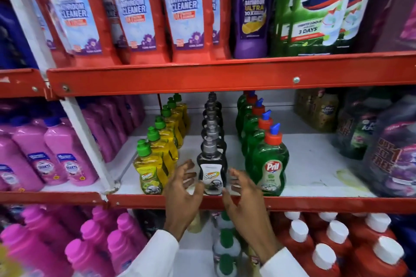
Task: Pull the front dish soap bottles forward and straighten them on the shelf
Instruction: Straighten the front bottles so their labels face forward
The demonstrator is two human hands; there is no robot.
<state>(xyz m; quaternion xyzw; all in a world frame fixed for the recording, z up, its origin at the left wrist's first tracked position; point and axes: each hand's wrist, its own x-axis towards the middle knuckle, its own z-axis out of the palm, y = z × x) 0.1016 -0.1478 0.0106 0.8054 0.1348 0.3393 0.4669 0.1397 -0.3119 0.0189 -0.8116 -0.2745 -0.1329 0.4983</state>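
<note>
At the front lip of the middle shelf (315, 164), three rows of dish soap run back toward the rear wall. Centre row: front black Super bottle (211, 173), dark translucent plastic, waisted shape, white label reading "Super", grey stepped cap; it stands upright at the red shelf edge. Left row: yellow Super bottle (151, 171), green cap, label turned slightly left. Right row: green Pril bottle (271, 164), orange cap with blue spout, label reads "Pril" and "Lime".

Left hand (182, 189) just left of the black bottle, palm inward, fingers (188, 165) spread and apart from the plastic; whether the thumb touches the label base, cannot tell. Right hand (244, 195) mirrors it on the right, fingers loosely spread, gripping nothing. White sleeves at both wrists.

Upper shelf: red Harpic bottles (135, 13), "Bathroom Cleaner"; a purple Harpic bottle (252, 11); green Domex bottles (315, 7), "3 days".
</note>
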